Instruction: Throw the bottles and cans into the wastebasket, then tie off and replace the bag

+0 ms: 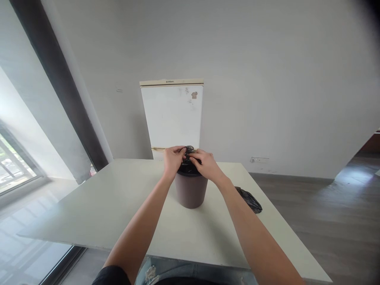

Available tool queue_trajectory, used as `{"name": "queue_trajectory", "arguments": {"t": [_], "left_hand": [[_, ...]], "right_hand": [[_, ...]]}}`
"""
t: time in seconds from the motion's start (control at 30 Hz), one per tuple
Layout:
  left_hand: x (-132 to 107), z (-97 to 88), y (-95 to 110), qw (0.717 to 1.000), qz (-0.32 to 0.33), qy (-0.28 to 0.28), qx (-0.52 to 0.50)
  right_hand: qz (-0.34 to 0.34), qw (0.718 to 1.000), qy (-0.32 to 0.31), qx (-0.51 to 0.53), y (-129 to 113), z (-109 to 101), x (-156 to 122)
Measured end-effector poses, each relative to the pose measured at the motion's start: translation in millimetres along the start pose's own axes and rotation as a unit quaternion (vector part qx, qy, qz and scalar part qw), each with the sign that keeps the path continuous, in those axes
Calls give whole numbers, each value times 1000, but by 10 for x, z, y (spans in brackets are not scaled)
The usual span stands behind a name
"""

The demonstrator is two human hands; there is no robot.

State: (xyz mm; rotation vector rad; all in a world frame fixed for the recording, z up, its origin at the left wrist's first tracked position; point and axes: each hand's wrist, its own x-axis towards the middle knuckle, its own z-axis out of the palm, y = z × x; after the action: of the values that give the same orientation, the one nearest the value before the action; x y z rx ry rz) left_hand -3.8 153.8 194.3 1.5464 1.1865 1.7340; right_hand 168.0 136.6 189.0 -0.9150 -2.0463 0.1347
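A brown trash can (191, 190) stands upright on the pale table, with a black plastic bag (189, 168) inside its mouth. Over the rim, my left hand (173, 160) pinches the gathered top of that bag between thumb and fingers. From the other side my right hand (205, 161) grips the same bunched plastic, its fingertips close to the left ones. The bag's lower part is hidden inside the can. To the right, partly behind my right forearm, a second black plastic bag (249, 200) lies crumpled on the table.
The pale table (127, 198) extends far to the left and ends near my body at its front edge. Behind it stands a white refrigerator (175, 114) against a grey wall. A window (14, 162) is at the left, and dark flooring (297, 202) lies to the right.
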Motion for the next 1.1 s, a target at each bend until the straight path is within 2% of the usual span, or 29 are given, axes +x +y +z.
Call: {"name": "queue_trajectory", "arguments": {"t": [0.17,0.3,0.53,0.7,0.8,0.93,1.1], "left_hand": [[45,8,-40,997,-58,-13,-39],[113,-21,-2,992,-98,-68,-43],[276,-184,105,959,-144,-241,-27],[285,-204,153,938,-146,-315,6],[239,-179,162,941,-121,-314,18],[205,-149,148,961,-92,-262,3],[248,-140,82,979,-87,-183,-29]], "right_hand": [[7,985,46,-166,-92,139,-97],[0,971,55,-235,-145,137,-142],[-39,966,15,-257,-163,19,-143],[-31,972,2,-231,-138,-16,-77],[-3,982,29,-187,-125,-52,-39],[35,998,39,-22,-83,-112,-2],[113,976,94,160,14,-149,60]]}}
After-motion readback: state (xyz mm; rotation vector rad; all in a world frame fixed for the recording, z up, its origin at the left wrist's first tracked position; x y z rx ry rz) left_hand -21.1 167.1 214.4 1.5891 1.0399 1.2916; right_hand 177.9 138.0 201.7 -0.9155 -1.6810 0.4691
